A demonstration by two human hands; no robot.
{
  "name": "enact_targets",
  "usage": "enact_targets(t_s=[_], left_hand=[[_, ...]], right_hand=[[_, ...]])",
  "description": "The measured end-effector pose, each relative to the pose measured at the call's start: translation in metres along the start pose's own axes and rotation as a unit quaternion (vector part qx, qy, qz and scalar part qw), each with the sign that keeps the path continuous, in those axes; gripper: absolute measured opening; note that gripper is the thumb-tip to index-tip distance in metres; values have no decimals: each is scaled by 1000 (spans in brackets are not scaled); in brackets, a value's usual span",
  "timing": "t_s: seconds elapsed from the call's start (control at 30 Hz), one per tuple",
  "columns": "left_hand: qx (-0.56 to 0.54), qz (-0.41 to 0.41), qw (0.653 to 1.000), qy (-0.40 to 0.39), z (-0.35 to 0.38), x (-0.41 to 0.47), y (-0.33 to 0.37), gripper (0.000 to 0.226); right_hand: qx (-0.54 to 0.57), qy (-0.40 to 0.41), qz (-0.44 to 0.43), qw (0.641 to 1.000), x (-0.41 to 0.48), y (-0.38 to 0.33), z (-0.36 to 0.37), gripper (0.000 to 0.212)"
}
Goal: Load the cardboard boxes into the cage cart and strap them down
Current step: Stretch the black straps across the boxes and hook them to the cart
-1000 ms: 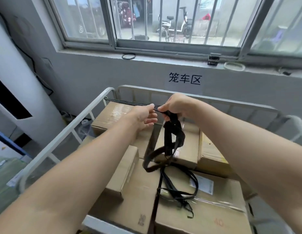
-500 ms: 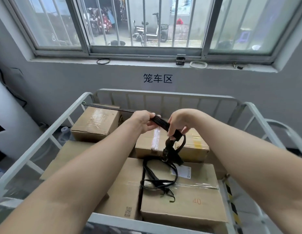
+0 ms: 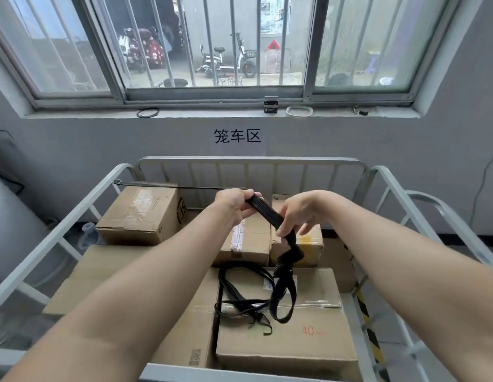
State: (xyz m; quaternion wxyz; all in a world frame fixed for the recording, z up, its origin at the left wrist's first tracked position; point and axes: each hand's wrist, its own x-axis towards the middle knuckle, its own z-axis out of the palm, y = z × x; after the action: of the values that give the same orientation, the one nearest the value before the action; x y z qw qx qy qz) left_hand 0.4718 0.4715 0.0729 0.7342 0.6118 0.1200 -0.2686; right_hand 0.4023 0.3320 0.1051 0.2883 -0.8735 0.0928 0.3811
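The cage cart (image 3: pixel 248 160) fills the lower view, and the cardboard boxes (image 3: pixel 140 213) already sit inside its rails, packed in two layers with the largest box (image 3: pixel 289 343) nearest the person. Loading looks finished; the work is now the strapping.

The black strap (image 3: pixel 266 212) is hooked to the cart's left rail (image 3: pixel 82 208) and runs taut across the back boxes to the hands. Its spare length hangs from the right hand and lies in a loose tangle (image 3: pixel 248 304) on top of the nearest box.

A second ago both hands were bunched together on the strap, almost touching. Now they are apart, with a flat stretch of strap showing between them. The left hand (image 3: pixel 234 202) has its fingers curled round the strap, holding the hooked side tight. The right hand (image 3: pixel 297 213) grips the strap lower down, thumb and first fingers closed on it.

So length is being drawn out of the slack. The free end probably has to reach the right rail (image 3: pixel 399 199) next, and the tangle may snag first.
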Motion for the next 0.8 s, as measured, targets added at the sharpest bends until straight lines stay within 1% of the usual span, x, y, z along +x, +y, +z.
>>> enact_targets(t_s=[0.03, 0.13, 0.27, 0.47, 0.53, 0.63, 0.7, 0.8], left_hand=[[-6, 3, 1000, 7, 4, -3, -2, 6], [-16, -2, 1000, 19, 24, -12, -21, 13], [-33, -19, 999, 11, 65, -31, -52, 13], [-45, -2, 999, 25, 125, -52, -75, 7], [-49, 4, 998, 38, 139, -57, -75, 8], [-57, 9, 997, 51, 156, -60, -70, 6], [-61, 12, 997, 45, 166, -60, -65, 6], [-50, 14, 998, 38, 184, -56, -62, 4]], right_hand=[[-14, 2, 4, 1000, -2, 7, 1, 17], [-35, 4, 8, 999, -11, 32, 1, 29], [-14, -21, 0, 1000, -29, 72, -9, 29], [-53, -6, 22, 998, -55, 136, -26, 39], [-71, 11, 31, 997, -61, 154, -31, 37], [-158, 43, 46, 985, -69, 177, -38, 28], [-188, 93, 49, 976, -73, 189, -43, 26], [-215, 160, 54, 962, -80, 201, -50, 31]])
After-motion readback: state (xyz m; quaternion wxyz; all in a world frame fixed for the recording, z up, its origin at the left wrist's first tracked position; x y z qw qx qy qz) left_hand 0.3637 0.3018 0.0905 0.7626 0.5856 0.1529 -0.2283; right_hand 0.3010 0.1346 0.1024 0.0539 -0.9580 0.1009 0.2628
